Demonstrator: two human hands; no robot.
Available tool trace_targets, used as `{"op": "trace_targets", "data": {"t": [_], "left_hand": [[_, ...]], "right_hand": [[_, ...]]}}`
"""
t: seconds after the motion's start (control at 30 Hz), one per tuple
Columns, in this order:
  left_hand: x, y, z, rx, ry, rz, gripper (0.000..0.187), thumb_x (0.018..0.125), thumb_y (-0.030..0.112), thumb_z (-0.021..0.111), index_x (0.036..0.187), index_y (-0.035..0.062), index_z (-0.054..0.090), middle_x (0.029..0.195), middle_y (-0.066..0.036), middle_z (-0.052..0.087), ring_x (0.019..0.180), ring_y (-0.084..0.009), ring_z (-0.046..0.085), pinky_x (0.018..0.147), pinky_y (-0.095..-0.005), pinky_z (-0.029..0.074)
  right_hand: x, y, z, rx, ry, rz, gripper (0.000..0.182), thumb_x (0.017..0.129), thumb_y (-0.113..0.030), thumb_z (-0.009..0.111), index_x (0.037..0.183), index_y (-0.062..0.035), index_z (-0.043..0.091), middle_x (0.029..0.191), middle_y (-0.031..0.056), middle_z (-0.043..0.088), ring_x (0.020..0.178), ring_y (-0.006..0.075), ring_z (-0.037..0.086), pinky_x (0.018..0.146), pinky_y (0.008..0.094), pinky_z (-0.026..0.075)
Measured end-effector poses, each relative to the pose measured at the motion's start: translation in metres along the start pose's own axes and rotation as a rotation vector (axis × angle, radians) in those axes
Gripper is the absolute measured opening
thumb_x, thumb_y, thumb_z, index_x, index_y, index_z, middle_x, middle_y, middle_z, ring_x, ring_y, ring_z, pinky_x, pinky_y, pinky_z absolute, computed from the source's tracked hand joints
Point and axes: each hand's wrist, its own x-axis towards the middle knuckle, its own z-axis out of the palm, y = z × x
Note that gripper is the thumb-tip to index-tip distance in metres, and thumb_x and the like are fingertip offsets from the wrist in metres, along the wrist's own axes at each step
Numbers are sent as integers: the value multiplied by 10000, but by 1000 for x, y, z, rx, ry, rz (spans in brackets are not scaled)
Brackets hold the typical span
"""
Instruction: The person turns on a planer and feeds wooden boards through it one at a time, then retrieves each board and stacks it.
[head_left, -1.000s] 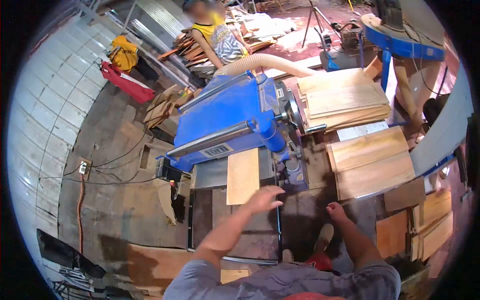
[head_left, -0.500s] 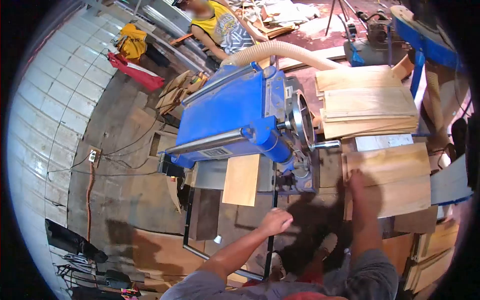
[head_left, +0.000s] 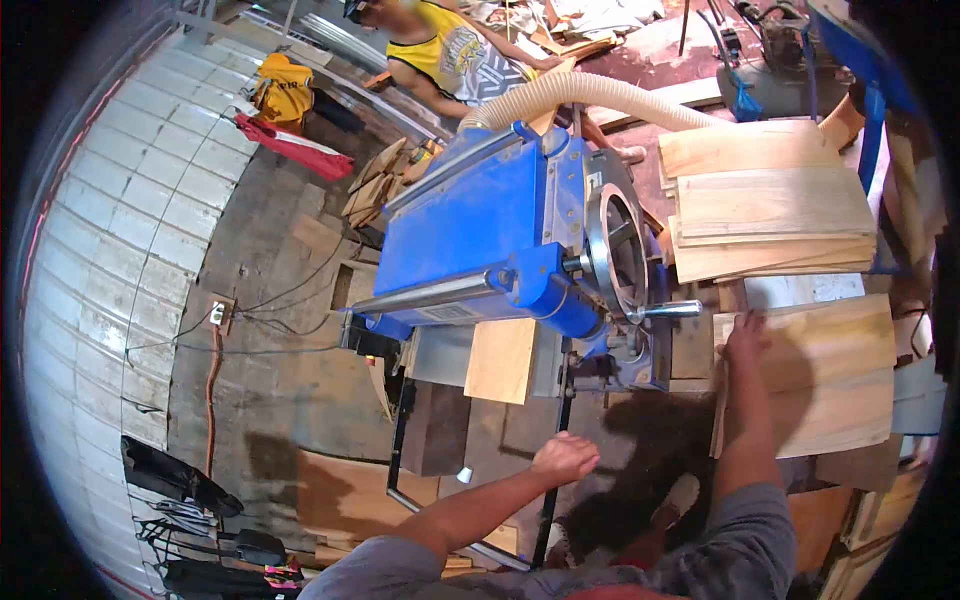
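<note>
My left hand [head_left: 565, 460] hovers in front of the blue thickness planer [head_left: 460, 215], its fingers curled with nothing visible in them. A light wooden board [head_left: 500, 360] sticks out of the planer's near side over the metal bed, apart from my hand. To the right, my right hand [head_left: 747, 338] is at the upper left corner of a wooden board [head_left: 840, 375] on top of a stack, with its fingers closed at the edge. The fingertips are partly hard to make out in the shadow.
A handwheel [head_left: 618, 250] with a protruding handle [head_left: 672, 310] is on the planer's right side. Behind it stands another board stack [head_left: 770, 205]. A ribbed hose [head_left: 600, 90] arches over the back, near a person in a yellow top [head_left: 450, 55]. Cables [head_left: 270, 310] lie on the left floor.
The view has shifted, so the scene sits further right. The board in the planer protrudes slightly less. My right hand has moved up along the stacked board's edge; my left hand stays curled.
</note>
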Motion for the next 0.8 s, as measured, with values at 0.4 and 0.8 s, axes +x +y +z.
{"op": "trace_targets", "data": {"t": [0.4,0.8], "left_hand": [[-3,-3,3,-15,6,-22,141,848,278,656,832,138,665,826,-42,682,799,-246,657,753,-383,480],[-6,7,-5,-25,52,-23,162,835,283,645,829,122,670,790,-88,674,798,-285,655,767,-416,478]], "right_hand": [[-159,90,110,0,127,-227,687,783,-379,699,1360,-102,452,1558,139,259,1470,373,149,1047,751,200],[-241,221,142,43,648,-99,769,777,-425,719,1375,-35,433,1460,232,389,1378,391,345,1079,554,330]]}}
